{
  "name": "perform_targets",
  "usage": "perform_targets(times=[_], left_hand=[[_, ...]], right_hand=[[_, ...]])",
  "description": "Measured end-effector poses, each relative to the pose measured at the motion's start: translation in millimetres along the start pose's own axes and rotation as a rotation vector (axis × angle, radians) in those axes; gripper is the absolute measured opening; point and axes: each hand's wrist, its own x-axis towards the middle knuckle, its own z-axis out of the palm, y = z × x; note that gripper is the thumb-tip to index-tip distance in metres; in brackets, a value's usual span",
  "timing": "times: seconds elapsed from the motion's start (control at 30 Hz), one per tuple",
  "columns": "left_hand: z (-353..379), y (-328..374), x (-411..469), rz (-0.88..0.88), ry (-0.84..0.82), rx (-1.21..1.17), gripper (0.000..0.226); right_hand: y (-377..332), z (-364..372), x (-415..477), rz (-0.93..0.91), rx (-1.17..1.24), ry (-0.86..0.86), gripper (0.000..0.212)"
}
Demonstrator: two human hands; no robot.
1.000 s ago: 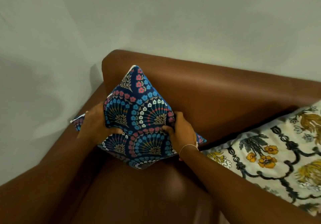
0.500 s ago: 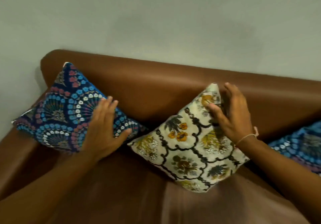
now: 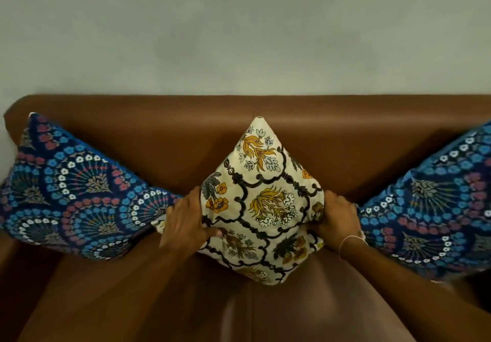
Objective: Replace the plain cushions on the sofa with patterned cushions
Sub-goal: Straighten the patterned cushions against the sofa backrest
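Cream floral cushion point(image 3: 261, 203) stands on one corner at mid-sofa point(image 3: 164, 134), pinched by left hand point(image 3: 186, 219) and right hand point(image 3: 334, 219). Released, it may topple forward or slump against either blue cushion point(image 3: 74, 190).

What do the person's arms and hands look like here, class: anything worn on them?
Both forearms are bare, with no sleeves in view. The left hand wears nothing visible. The right hand has a thin pale bracelet looped round its wrist. No gloves, rings or watch show.
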Motion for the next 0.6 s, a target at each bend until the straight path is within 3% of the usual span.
perform_targets(times=[0.07, 0.17, 0.4, 0.6], left_hand=[[-11.2, -0.9, 3.2, 0.038, 0.104, 0.002, 0.120], [-31.2, -5.4, 18.3, 0.093, 0.205, 0.047, 0.113], [-13.2, -15.1, 26.2, 0.085, 0.039, 0.144, 0.127], [-9.4, -9.4, 11.6, 0.164, 0.090, 0.117, 0.139]], right_hand=[[-5.9, -7.4, 0.6, 0.018, 0.091, 0.115, 0.057], [-12.7, -10.9, 2.1, 0.033, 0.143, 0.173, 0.059], [-4.1, 26.3, -1.0, 0.090, 0.160, -0.088, 0.078], [9.7, 19.8, -4.2, -0.027, 0.239, -0.087, 0.112]])
